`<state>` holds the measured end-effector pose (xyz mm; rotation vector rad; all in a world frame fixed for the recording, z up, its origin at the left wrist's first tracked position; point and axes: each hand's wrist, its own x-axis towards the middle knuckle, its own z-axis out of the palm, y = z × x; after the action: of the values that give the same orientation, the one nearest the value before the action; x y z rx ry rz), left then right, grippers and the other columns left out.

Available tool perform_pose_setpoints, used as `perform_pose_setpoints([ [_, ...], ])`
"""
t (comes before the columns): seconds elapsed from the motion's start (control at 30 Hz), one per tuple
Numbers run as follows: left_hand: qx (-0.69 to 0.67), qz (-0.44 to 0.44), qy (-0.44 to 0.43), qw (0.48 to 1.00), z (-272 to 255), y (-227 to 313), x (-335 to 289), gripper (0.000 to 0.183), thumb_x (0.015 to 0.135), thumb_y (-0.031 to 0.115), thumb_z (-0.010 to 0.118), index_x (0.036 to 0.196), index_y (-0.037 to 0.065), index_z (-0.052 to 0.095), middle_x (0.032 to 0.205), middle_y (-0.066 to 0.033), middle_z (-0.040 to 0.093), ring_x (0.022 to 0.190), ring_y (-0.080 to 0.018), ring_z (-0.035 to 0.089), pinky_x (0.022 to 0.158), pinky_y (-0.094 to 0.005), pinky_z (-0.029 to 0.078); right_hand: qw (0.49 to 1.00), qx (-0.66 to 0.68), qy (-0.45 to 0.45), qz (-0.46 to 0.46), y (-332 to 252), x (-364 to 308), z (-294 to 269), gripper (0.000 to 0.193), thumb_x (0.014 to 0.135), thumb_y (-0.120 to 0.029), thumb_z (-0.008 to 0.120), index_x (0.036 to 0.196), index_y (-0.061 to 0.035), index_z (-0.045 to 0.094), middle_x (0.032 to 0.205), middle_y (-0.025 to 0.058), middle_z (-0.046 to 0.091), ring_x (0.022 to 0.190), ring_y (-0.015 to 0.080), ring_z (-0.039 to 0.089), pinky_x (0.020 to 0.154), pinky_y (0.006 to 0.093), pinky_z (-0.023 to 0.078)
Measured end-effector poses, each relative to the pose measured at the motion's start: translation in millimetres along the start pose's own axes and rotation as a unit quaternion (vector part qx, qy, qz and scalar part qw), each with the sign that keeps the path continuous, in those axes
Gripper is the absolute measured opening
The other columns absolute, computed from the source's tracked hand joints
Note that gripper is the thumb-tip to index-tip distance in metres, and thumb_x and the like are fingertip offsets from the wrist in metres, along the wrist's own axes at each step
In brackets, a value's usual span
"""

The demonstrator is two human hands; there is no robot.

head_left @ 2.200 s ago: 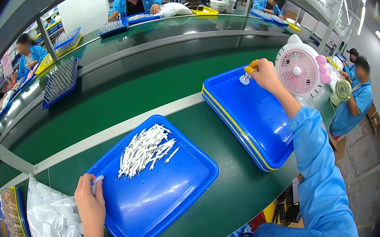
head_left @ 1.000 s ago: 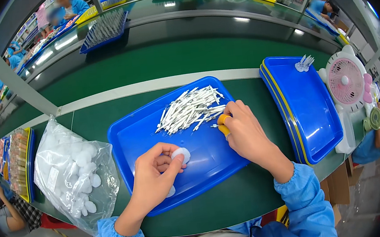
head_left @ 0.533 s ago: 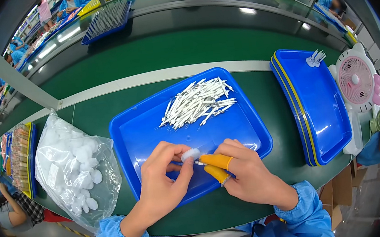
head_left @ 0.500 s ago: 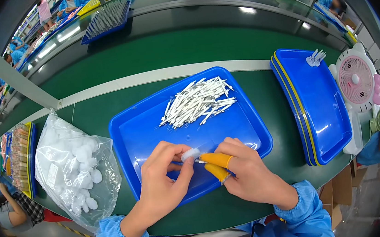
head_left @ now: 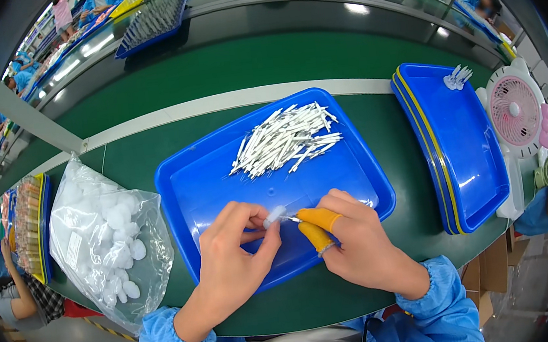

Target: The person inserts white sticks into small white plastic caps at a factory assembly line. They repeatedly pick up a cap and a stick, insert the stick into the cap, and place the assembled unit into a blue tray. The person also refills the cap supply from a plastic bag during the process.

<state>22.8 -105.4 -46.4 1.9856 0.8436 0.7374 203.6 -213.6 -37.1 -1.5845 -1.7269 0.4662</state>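
Note:
My left hand [head_left: 232,245] pinches a small, translucent white disc [head_left: 274,216] between thumb and fingertips above the near part of a blue tray [head_left: 181,181]. My right hand [head_left: 355,239], with yellow covers [head_left: 319,223] on thumb and forefinger, is closed on a thin stick with a metallic end [head_left: 290,218]. The stick's end points at the disc; whether it goes into the disc I cannot tell. Farther back in the tray lies a loose pile of thin white sticks [head_left: 287,139] with fine wire-like ends.
A clear plastic bag [head_left: 104,242] of white discs lies left of the tray. On the right, stacked blue and yellow trays [head_left: 452,152] bear a cluster of upright white sticks [head_left: 458,77], beside a pink fan [head_left: 513,109]. Beyond runs a green conveyor [head_left: 243,67]; several people work around.
My right hand has drawn slightly to the right of the disc, showing more of the stick's metallic end. The left hand has shifted little and still pinches the disc.

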Motion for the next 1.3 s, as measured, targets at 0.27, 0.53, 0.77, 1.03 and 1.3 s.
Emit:
perform_pose_setpoints([
  [0.27, -0.045, -0.046, -0.015, 0.998, -2, 4, 0, 0.017, 0.088, -0.002, 0.079, 0.101, -0.003, 0.069, 0.094, -0.0103, 0.069, 0.083, -0.017, 0.074, 0.074, -0.0317, 0.068, 1.0, 0.008, 0.0, -0.01, 8, -2, 1, 0.043, 0.065, 0.009, 0.072, 0.109, 0.0112, 0.071, 0.097, 0.0167, 0.059, 0.092, 0.0361, 0.058, 0.079, 0.045, 0.05],
  [0.53, -0.03, -0.005, -0.016, 0.999, 3, 0, -3, 0.017, 0.088, -0.002, 0.08, 0.1, -0.003, 0.069, 0.094, -0.0126, 0.07, 0.084, -0.022, 0.076, 0.076, -0.0344, 0.068, 1.0, 0.007, 0.01, -0.014, 4, 0, 8, 0.039, 0.065, 0.008, 0.072, 0.104, 0.0103, 0.072, 0.094, 0.0157, 0.059, 0.091, 0.0356, 0.058, 0.078, 0.0461, 0.05],
  [0.77, 0.021, 0.054, 0.007, 0.998, 6, 1, -6, 0.02, 0.084, -0.004, 0.078, 0.101, -0.003, 0.069, 0.092, -0.0148, 0.066, 0.078, -0.0284, 0.074, 0.072, -0.0357, 0.064, 0.997, 0.031, 0.065, -0.021, -3, -4, 17, 0.031, 0.063, 0.01, 0.071, 0.094, 0.0088, 0.071, 0.088, 0.0155, 0.059, 0.081, 0.0355, 0.058, 0.07, 0.045, 0.049],
  [1.03, 0.05, 0.043, -0.008, 0.998, 12, -2, -14, 0.019, 0.087, -0.001, 0.076, 0.105, -0.002, 0.068, 0.093, -0.0156, 0.066, 0.077, -0.0313, 0.074, 0.066, -0.038, 0.059, 0.998, 0.035, 0.046, 0.039, -4, -2, 27, 0.027, 0.066, 0.009, 0.068, 0.092, 0.0076, 0.071, 0.086, 0.0176, 0.061, 0.082, 0.0375, 0.059, 0.07, 0.0479, 0.049],
  [1.3, 0.018, 0.021, 0.021, 0.999, 4, -5, -2, 0.015, 0.092, -0.001, 0.075, 0.106, -0.003, 0.07, 0.101, -0.0146, 0.068, 0.087, -0.03, 0.076, 0.076, -0.037, 0.065, 0.964, -0.238, 0.113, 0.018, 53, 40, -13, 0.025, 0.072, 0.008, 0.071, 0.097, 0.0064, 0.076, 0.098, 0.0167, 0.063, 0.096, 0.0362, 0.059, 0.086, 0.0458, 0.05],
])
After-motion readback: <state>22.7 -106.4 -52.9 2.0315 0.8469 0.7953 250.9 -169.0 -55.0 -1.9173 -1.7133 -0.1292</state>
